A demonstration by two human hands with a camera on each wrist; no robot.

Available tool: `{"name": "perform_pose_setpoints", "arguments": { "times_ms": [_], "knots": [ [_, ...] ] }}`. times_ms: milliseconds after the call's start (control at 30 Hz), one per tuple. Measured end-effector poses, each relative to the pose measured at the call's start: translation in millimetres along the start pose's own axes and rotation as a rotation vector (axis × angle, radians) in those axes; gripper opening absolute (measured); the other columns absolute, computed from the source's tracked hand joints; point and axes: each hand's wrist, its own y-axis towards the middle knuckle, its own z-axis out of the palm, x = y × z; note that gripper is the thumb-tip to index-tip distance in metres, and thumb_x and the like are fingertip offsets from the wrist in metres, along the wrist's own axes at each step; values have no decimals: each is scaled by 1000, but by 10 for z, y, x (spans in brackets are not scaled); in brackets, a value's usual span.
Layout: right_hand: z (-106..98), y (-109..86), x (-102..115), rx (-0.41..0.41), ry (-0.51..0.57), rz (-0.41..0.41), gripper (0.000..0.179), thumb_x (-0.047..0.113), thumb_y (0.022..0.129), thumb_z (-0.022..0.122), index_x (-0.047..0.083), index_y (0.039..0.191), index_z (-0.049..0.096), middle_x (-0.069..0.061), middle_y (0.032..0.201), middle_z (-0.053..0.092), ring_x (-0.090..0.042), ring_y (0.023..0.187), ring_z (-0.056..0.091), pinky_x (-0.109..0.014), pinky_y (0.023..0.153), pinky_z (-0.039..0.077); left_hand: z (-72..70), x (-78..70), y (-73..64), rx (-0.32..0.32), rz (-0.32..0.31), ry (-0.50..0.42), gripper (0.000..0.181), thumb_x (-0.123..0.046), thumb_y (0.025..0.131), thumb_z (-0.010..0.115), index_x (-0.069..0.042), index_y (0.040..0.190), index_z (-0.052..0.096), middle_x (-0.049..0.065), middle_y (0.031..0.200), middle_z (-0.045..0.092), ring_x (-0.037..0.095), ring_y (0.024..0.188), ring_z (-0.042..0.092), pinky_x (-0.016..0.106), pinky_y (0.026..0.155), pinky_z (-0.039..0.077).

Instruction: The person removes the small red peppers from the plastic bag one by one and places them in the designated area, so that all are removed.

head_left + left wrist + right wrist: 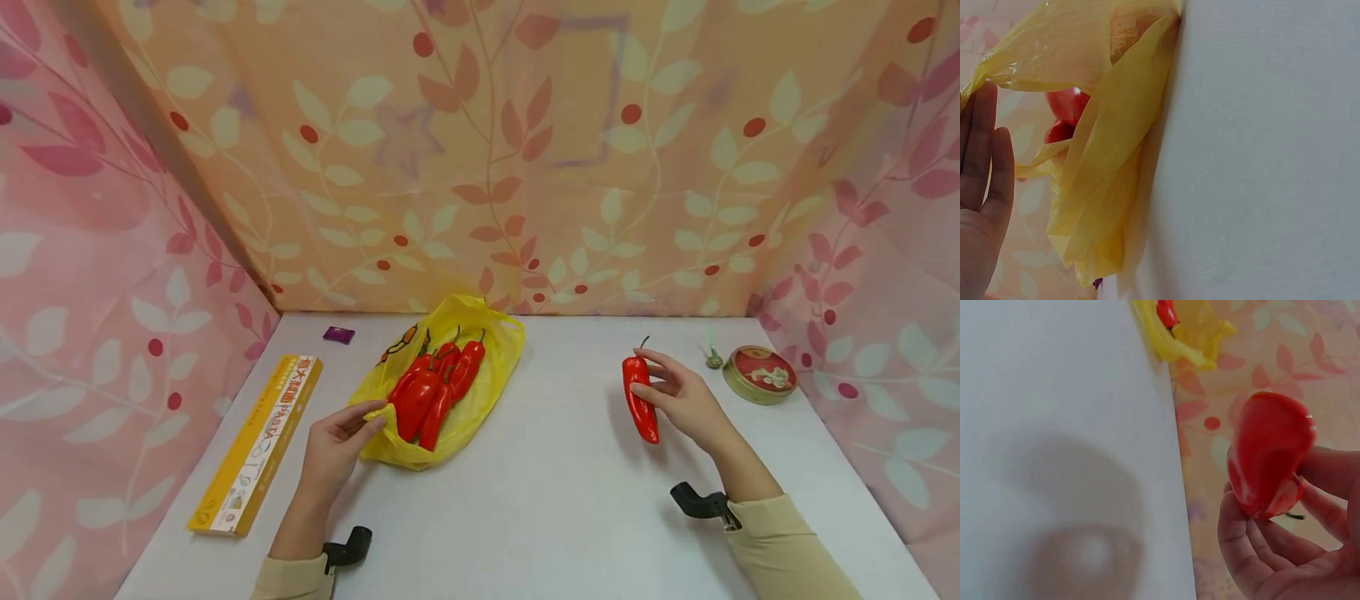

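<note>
My right hand (678, 398) pinches a red chili pepper (640, 400) between thumb and fingers, its dark stem pointing up and away. In the right wrist view the pepper (1272, 447) is held up off the table, with its shadow cast on the white surface. On the left, my left hand (336, 446) pinches the near-left edge of a yellow plastic bag (472, 429). The bag lies with its mouth spread, and several red peppers (420, 400) are piled inside it. From the left wrist, the bag's rim (1029, 78) is drawn up at the fingertips.
A yellow pasta box (255, 446) lies along the left side. Behind it sits a small purple packet (339, 335). At the right stand a round red-and-green tin (760, 375) and a tiny green item (713, 359). Patterned cloth walls (495, 167) enclose the white table (510, 533).
</note>
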Motion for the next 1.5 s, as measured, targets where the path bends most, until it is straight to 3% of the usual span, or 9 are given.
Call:
{"name": "perform_pose_setpoints", "arguments": {
  "times_ms": [233,467,733,1000,1500],
  "knots": [
    [-184,-73,-221,-24,-48,65,73,48,93,69,21,155,41,-28,147,48,-50,127,55,-55,92,57,-33,-15,-18,-16,5,9,31,-22,95,73,-8,122,72,7,122,71,11,102,67,17,91,54],
    [-358,-121,-446,-11,-108,90,72,45,96,66,16,156,38,-32,144,46,-54,122,56,-47,82,62,-35,-19,-16,-13,37,-5,31,-21,95,72,-6,122,71,7,121,71,13,102,67,18,91,55],
    [-487,-134,-590,-9,-225,103,71,44,98,64,10,154,39,-36,141,47,-55,120,55,-49,79,62,-44,-10,-31,-34,-16,30,31,-26,94,73,-11,121,72,2,120,71,13,101,66,17,90,55],
    [-555,-147,-695,-9,-291,171,71,44,96,66,11,154,39,-36,141,47,-54,123,48,-52,81,61,-22,-20,-14,-13,22,9,32,-23,95,72,-6,122,71,6,121,71,13,101,67,18,91,55],
    [-614,-126,-831,5,-349,109,68,39,98,66,7,152,41,-36,140,48,-54,120,51,-62,88,56,-15,-35,-14,-13,-46,23,34,-30,94,73,-12,124,71,2,124,69,13,105,65,17,91,54]
  ]
}}
